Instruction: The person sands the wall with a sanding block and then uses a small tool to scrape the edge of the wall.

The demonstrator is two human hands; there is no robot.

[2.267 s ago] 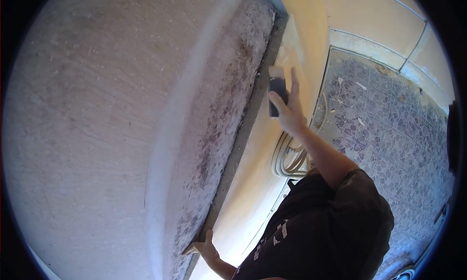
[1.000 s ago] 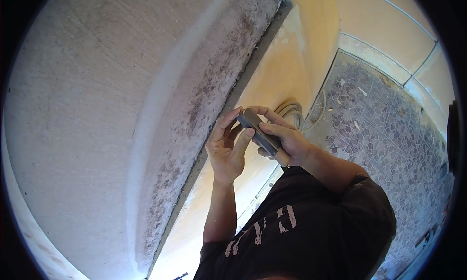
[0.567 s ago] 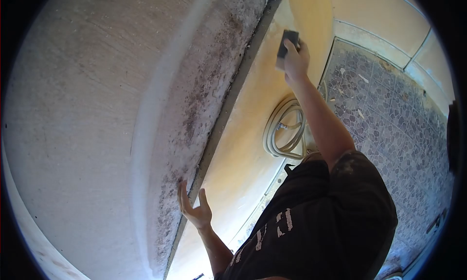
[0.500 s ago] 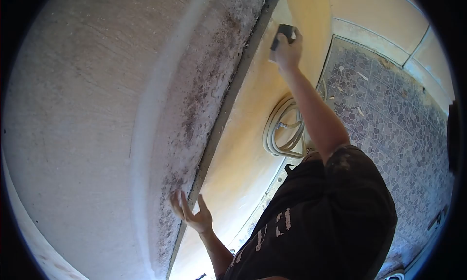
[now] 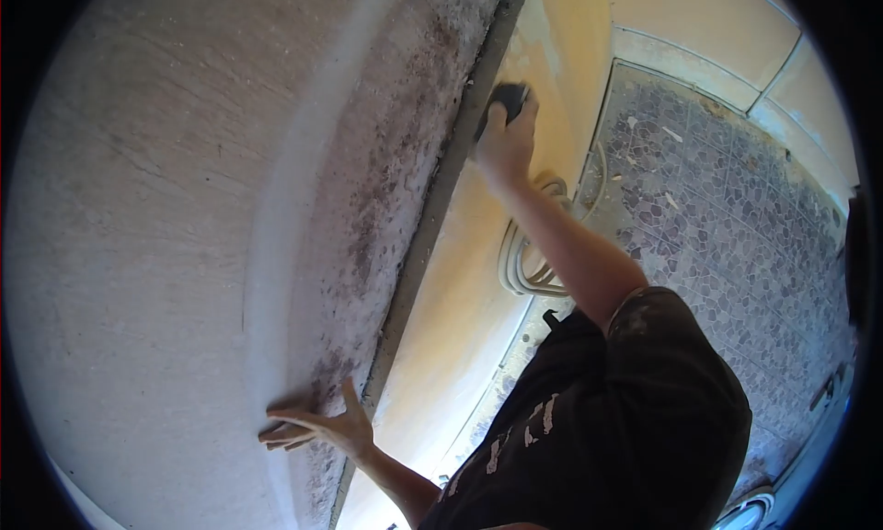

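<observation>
My right hand [image 5: 509, 144] is wrapped round a dark block [image 5: 505, 104], which lies against the yellow wall [image 5: 460, 254] near its grey edge strip [image 5: 402, 295]. Lower down, my left hand [image 5: 322, 428] rests with spread fingers on the pale, stained surface [image 5: 184, 254], beside a patch of dark speckles [image 5: 377, 185]. Nothing is in the left hand. The side of the block that faces the wall is hidden.
A coiled cream hose [image 5: 522, 265] hangs by the yellow wall, partly behind my right forearm. Patterned floor tiles [image 5: 708, 217] with scattered flakes lie to the right. Large cream panels [image 5: 708, 24] stand at the upper right.
My right hand has moved down and left along the yellow wall with the dark block. My left hand has moved left and down onto the pale surface.
</observation>
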